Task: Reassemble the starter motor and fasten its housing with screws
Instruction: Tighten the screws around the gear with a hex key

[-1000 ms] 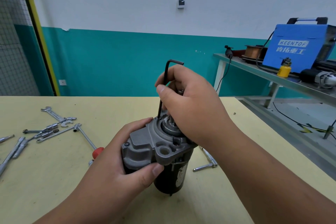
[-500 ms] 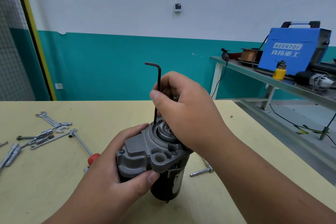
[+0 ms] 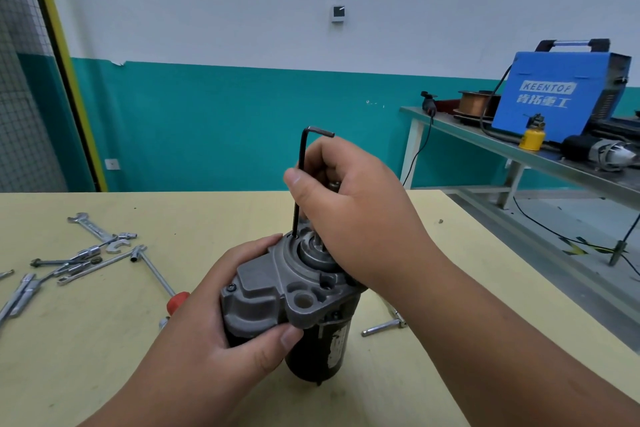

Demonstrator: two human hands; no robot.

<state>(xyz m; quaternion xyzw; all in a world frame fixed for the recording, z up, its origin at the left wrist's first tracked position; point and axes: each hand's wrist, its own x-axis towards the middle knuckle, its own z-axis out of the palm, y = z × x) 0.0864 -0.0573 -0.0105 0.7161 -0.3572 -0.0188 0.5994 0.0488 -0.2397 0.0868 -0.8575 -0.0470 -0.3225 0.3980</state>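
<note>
The starter motor [image 3: 322, 347] stands on end on the tabletop [image 3: 86, 357], low in the centre of the frame. The hex key [image 3: 300, 184] is upright, its tip down in the far rim of the grey housing [image 3: 277, 284]. Its short bent arm points right now. Half a second ago it pointed left, so it has swung half a turn. The right hand [image 3: 353, 204] has its fingers [image 3: 322, 156] curled round the shaft, pinching it against the thumb. The left hand [image 3: 221, 333] wraps the housing and steadies it. By my judgement a screw, hidden under the tip, is being run down and is not yet tight. Loose spanners [image 3: 93, 253] lie at left.
</note>
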